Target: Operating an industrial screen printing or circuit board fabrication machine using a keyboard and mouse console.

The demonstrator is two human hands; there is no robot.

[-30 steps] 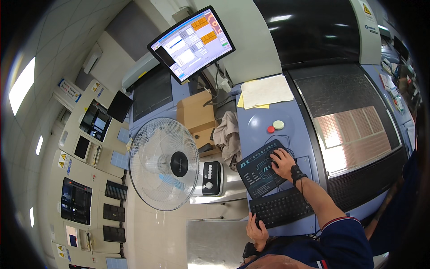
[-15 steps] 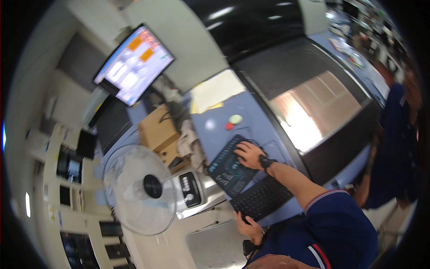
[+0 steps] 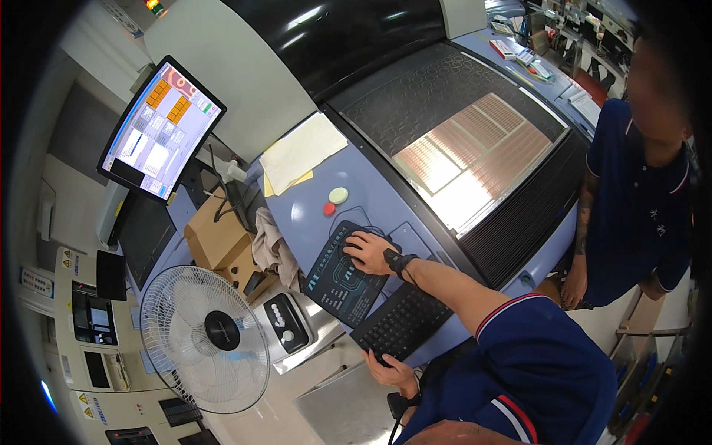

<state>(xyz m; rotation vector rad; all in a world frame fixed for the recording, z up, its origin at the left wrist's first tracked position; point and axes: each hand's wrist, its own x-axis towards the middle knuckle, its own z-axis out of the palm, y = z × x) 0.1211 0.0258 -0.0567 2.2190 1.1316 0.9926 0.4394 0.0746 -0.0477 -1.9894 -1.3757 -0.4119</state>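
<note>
My right hand (image 3: 368,252), with a dark band at the wrist, lies curved over a dark mouse that it mostly hides. Beneath is a black mouse pad (image 3: 334,285) with blue printing. A black keyboard (image 3: 404,319) adjoins the pad on its near side. At the keyboard's near left corner, my left hand (image 3: 391,372) rests with thumb and fingers apart, touching the edge. Both lie on a blue machine ledge (image 3: 297,222). Left of it, a lit monitor (image 3: 162,130) shows orange blocks and windows.
A fan (image 3: 221,330) stands left, near an open cardboard box (image 3: 215,233) and a cloth (image 3: 273,245). Red (image 3: 329,209) and pale green (image 3: 338,196) buttons sit beyond the pad. A copper-coloured panel (image 3: 475,148) lies on the machine bed. Another person (image 3: 638,193) stands right.
The view has shifted, so the scene sits farther left and looks sharper. My hands keep their places at the mouse and keyboard. More of the other person shows at right.
</note>
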